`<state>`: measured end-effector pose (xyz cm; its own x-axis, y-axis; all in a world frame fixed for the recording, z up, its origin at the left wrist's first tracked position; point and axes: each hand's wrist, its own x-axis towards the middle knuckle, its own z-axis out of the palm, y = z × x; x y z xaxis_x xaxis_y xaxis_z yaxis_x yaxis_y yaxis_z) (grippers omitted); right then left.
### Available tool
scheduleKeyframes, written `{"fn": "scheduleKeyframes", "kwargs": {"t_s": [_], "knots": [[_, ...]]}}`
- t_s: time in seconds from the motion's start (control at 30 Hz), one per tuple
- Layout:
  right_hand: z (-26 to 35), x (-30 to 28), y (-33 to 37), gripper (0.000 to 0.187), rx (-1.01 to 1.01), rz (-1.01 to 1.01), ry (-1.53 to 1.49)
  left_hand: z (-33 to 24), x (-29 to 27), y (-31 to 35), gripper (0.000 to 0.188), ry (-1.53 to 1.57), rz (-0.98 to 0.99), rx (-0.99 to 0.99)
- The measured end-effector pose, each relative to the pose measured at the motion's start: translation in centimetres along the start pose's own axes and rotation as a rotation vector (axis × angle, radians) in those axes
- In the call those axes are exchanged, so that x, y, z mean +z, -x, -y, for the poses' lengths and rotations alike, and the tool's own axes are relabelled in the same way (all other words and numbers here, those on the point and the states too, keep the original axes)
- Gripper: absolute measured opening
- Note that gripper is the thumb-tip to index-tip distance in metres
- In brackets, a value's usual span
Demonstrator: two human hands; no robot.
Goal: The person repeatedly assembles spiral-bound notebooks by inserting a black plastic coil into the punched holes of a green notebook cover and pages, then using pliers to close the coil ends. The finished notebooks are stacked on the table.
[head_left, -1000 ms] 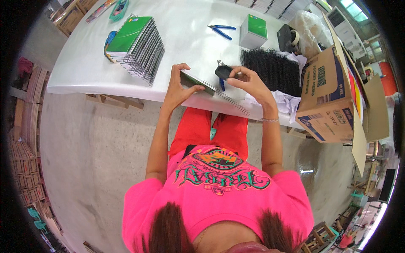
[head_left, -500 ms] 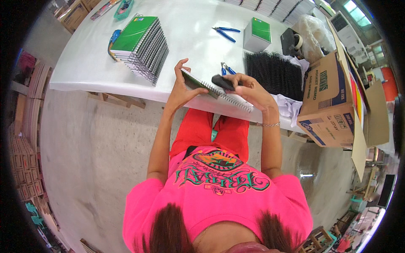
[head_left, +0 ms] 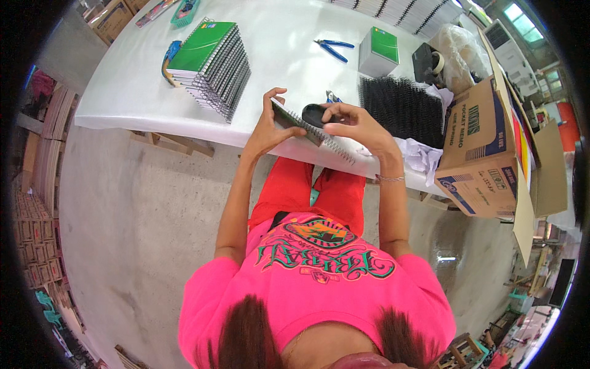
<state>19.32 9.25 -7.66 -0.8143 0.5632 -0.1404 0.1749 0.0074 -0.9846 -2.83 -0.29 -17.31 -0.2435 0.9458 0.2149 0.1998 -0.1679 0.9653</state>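
Above the table's front edge, my left hand grips a small notebook, thumb on one side and fingers at its far end. A thin spiral wire coil runs along the notebook's edge, its free end sticking out to the right. My right hand is closed on a black rounded piece, held against or just beside the coil; its exact kind is unclear. Behind the right hand lie blue-handled cutters, partly hidden. A heap of black spiral coils lies to the right.
A stack of green spiral notebooks stands at left on the white table. Farther back are blue-handled pliers and a green-topped block of notebooks. An open cardboard box stands at the right edge, beside a clear plastic bag.
The black piece has turned and shifted slightly left, now showing its rounded face. The coil's free end has moved a little left, with less of it sticking out. My left hand keeps its grip.
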Motion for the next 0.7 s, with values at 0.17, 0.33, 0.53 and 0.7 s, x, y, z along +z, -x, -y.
{"fn": "scheduleKeyframes", "kwargs": {"t_s": [0.17, 0.33, 0.53, 0.7], "knots": [[1.0, 1.0, -0.3, 0.031, -0.12, 0.103, 0.09, 0.7, -0.6, -0.1, 0.11, 0.037, 0.014, 0.005], [-0.5, -0.5, -2.2, 0.026, -0.014, -0.021, 0.125, 0.7, 0.0, 0.0, 0.108, 0.04, 0.008, 0.035], [1.1, 0.9, -1.4, 0.024, -0.05, 0.1, 0.042, 0.9, -0.2, -0.1, 0.109, 0.052, 0.013, 0.022], [0.0, 0.6, -2.8, 0.026, -0.005, -0.1, 0.187, 0.9, -0.2, -0.2, 0.11, -0.011, -0.003, 0.079]]}}
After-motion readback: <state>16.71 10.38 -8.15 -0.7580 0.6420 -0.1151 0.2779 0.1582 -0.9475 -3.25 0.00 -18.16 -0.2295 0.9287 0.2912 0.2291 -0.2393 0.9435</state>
